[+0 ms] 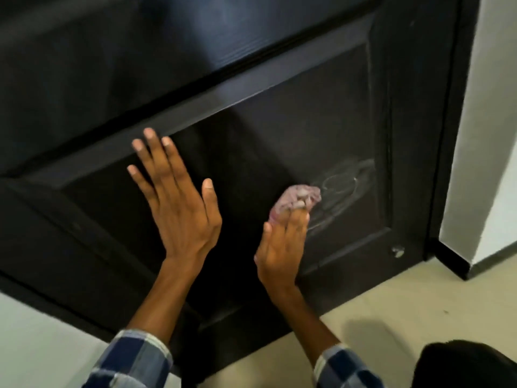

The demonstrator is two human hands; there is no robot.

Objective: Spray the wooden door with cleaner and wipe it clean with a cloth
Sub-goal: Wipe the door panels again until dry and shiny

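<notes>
You were mid-wipe, right hand (282, 247) pressing the pink cloth (293, 198) under straight fingers against the dark door's (279, 130) lower panel, left hand (179, 200) flat and empty, with those pale smears (344, 189) needing the next pass.

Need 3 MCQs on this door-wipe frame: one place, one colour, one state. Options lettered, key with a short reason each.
1. Where are the whitish wipe streaks on the door?
A. on the top rail
B. on the lower panel, just right of the cloth
C. under the left hand

2. What colour is the cloth?
A. pinkish
B. green
C. black

3. How is the left hand?
A. fist round a spray bottle
B. flat against the door, fingers spread
C. hanging at the side

Key: 1 B, the swirls sit beside the cloth near the panel's right edge. 2 A, it shows pale pink against the dark wood. 3 B, the fingers are straight and hold nothing, while the right hand presses the cloth.
</notes>
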